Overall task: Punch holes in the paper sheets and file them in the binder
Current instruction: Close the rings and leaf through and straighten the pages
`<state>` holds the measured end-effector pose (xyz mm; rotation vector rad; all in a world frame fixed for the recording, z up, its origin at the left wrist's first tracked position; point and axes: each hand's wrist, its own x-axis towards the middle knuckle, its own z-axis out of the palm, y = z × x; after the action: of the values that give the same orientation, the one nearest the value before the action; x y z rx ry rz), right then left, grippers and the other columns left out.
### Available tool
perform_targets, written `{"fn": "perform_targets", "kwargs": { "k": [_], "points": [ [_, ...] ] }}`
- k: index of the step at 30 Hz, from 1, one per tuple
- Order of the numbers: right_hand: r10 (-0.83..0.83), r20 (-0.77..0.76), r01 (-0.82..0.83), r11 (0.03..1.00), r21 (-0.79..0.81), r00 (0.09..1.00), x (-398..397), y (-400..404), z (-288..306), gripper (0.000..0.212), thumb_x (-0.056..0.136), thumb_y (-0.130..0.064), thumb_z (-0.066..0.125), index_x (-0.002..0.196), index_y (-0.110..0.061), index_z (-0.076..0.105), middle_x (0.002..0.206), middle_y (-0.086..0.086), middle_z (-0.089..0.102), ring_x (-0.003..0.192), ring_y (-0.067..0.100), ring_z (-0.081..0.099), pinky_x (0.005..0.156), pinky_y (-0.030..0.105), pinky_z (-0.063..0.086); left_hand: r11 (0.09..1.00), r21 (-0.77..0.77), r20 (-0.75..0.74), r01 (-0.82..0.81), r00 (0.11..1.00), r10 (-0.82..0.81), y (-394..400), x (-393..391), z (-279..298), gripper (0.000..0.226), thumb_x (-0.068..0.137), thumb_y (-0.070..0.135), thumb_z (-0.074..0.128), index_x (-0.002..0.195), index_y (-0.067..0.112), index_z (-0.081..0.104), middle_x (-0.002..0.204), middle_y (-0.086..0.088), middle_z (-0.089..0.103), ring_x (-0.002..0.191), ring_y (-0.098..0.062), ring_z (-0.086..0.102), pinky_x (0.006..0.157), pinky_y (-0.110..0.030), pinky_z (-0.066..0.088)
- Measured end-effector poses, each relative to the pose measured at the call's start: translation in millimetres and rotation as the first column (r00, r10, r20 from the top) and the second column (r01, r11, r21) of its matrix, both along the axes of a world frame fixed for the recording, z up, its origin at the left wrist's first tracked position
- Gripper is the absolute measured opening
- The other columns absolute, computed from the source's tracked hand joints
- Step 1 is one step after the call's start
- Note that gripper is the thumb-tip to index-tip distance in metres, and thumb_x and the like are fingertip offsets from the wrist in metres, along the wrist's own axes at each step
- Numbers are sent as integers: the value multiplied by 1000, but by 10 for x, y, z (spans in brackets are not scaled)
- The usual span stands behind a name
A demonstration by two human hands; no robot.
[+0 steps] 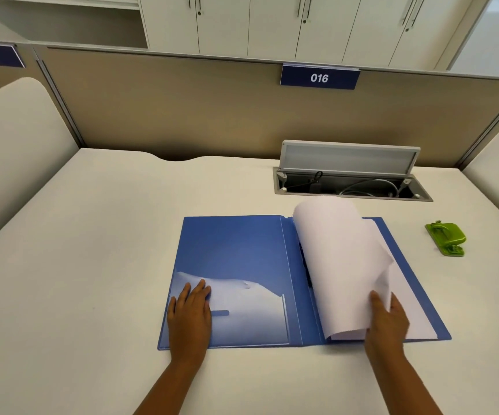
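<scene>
A blue binder (236,247) lies open and flat on the desk in front of me. My left hand (191,316) rests flat, fingers straight, on its left inside cover, over a clear pocket. White paper sheets (341,265) sit on the right half, their upper sheets curled up and over toward the spine. My right hand (387,319) holds the lifted sheets at their lower right edge, thumb and fingers around the paper. A green hole punch (446,238) stands on the desk to the right of the binder, apart from both hands.
An open cable hatch (350,181) with its lid raised sits in the desk behind the binder. A beige partition (182,109) with a "016" label closes the back. Padded side panels flank the desk left and right.
</scene>
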<state>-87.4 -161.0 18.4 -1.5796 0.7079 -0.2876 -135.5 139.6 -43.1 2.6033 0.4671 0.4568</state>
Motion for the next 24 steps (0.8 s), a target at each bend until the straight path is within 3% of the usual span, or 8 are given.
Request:
{"fn": "perform_targets", "kwargs": {
  "k": [2,6,9,12,16,19,21,24],
  "points": [
    [-47,-14,47,999,7,999,-8,-121,-8,38,92,-27,51,127,-11,49,111,2,53,100,25,51,97,47,44,1000,-5,7,-20,1000,20,-3,-18,11,23,86,18,58,104,9,69,114,-10,69,112,-36,60,97,-53,41],
    [-109,-12,109,994,14,994,-45,-330,-34,39,92,-28,51,127,-9,49,114,5,55,98,25,51,96,46,44,999,-51,-32,3,999,-5,13,-21,42,84,91,57,1,105,11,69,114,-9,69,112,-34,61,97,-50,40],
    [-118,-37,120,992,33,992,-50,-468,-67,36,91,-27,53,123,-10,52,114,10,57,97,26,52,95,46,46,999,-52,-46,15,999,-17,-3,-15,78,88,90,59,-2,104,10,69,113,-10,69,111,-35,61,97,-52,40],
    [-173,-28,175,981,82,985,-6,-573,-66,43,88,-19,58,130,-14,48,124,8,56,102,23,53,89,35,46,998,-67,-70,10,997,-15,-9,-18,105,91,88,61,-5,105,10,69,114,-9,69,113,-34,59,98,-52,39],
    [-223,71,233,954,-186,972,0,-542,29,54,87,-20,61,136,-15,39,143,7,43,130,25,41,107,37,33,997,-77,-66,13,998,-18,-2,-18,113,93,87,62,-6,106,10,69,116,-9,68,115,-34,59,100,-51,38],
    [-21,162,91,894,-440,987,-45,-310,80,52,86,-17,62,133,-18,42,145,5,40,136,24,34,111,38,28,997,-71,-65,11,998,-15,-8,-13,91,79,93,54,4,105,11,69,114,-8,69,113,-34,60,98,-51,39],
    [228,144,-99,796,-597,963,-87,-86,6,49,83,-13,64,129,-19,47,145,0,40,139,21,29,116,36,17,999,-38,-48,-2,999,0,-14,-18,77,44,93,34,35,104,10,69,115,-9,68,113,-35,59,98,-53,39],
    [597,-78,-427,469,-773,798,-163,301,-151,52,81,-21,68,129,-25,47,148,-7,24,143,18,10,115,26,-9,1000,-14,-58,-21,998,20,-26,-16,103,28,81,16,54,103,9,69,114,-10,69,112,-36,60,96,-56,41]
  ]
}}
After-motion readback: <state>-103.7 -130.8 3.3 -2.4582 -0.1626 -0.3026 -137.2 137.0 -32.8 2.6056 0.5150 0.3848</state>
